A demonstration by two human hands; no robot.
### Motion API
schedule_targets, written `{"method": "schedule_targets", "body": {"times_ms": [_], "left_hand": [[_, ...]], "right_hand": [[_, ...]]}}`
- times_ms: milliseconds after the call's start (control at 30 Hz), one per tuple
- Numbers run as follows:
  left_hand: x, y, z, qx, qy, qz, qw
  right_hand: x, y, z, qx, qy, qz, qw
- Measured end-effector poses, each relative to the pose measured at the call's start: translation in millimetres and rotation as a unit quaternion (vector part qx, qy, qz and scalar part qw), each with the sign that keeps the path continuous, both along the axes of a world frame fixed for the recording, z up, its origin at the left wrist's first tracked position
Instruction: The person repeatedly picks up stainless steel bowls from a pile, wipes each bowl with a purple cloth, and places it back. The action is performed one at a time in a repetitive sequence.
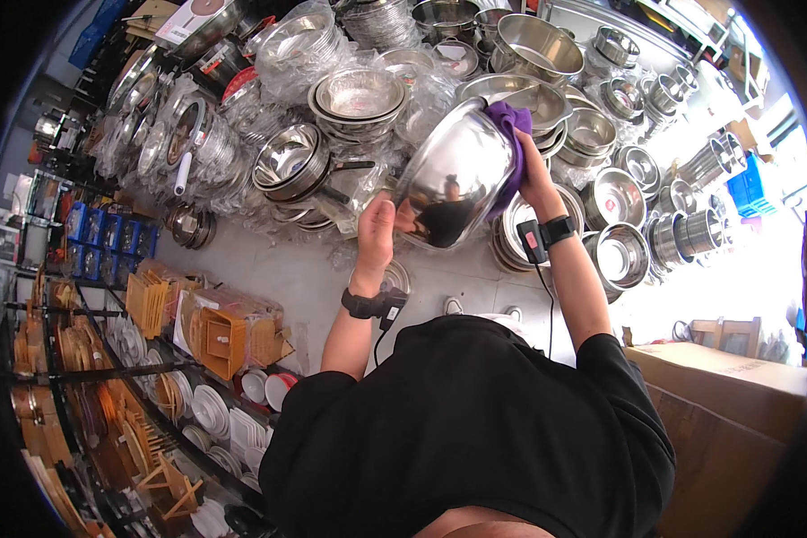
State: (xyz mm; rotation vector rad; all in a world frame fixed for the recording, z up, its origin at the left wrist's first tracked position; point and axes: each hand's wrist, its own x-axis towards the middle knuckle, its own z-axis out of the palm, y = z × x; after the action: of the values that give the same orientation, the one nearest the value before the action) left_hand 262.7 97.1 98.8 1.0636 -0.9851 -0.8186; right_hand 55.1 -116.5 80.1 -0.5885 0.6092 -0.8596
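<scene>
A large polished steel basin [460,175] is held up in front of me, tilted, its shiny outer side towards me. On its left edge my left hand [376,225] grips the rim with the thumb on the near side. My right hand [534,171] presses a purple cloth [511,144] against the right side of the basin. Part of the right fingers is hidden behind the cloth. The basin's inside is out of sight. Below and behind it lie stacked steel bowls and basins [538,208].
Plastic-wrapped basins [360,94] and steel pots [538,47] crowd the far side. Several steel bowls [615,198] stand to the right. Shelving with white plates [208,410] and wooden goods runs along the left. A cardboard box [719,383] sits near my right side. Tiled floor [437,279] shows before my feet.
</scene>
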Motion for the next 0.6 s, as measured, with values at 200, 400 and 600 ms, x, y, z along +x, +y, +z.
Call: {"method": "schedule_targets", "body": {"times_ms": [200, 400, 600], "left_hand": [[15, -10, -5, 0.012, 0.137, -0.015, 0.990], [8, -24, -16, -0.023, 0.222, 0.033, 0.974], [0, -27, -44, -0.048, -0.089, 0.035, 0.994]], "right_hand": [[5, 17, -38, 0.075, -0.061, -0.047, 0.994], [44, 78, -39, 0.138, -0.141, -0.038, 0.980], [63, 99, -87, 0.306, -0.248, -0.026, 0.919]]}}
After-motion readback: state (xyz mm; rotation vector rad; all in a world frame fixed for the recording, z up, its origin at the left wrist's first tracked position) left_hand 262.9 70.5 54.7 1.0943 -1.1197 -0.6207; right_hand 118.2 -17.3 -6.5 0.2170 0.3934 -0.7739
